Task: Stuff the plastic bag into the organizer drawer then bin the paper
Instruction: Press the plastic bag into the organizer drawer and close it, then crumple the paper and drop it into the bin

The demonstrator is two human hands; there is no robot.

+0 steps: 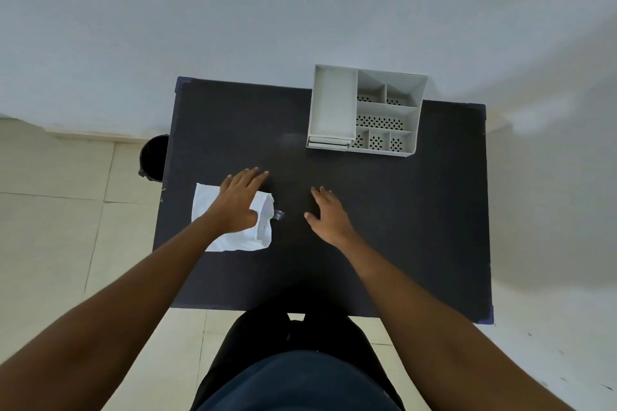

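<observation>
A white sheet of paper (233, 238) lies on the left part of the dark table (417, 227), with a crumpled fold at its right edge. A small bit of clear plastic (279, 214), seemingly the plastic bag, pokes out just right of that fold. My left hand (238, 202) rests flat over the paper, fingers spread. My right hand (329, 213) hovers over bare table to the right of the plastic, fingers apart, holding nothing. A grey desk organizer (367, 110) stands at the far right of the table; its small drawers (329, 142) at the front left look closed.
A black bin (154, 157) stands on the floor just off the table's far left edge. A pale wall runs behind the table. Cream floor tiles surround it. My dark-clothed legs are at the table's near edge.
</observation>
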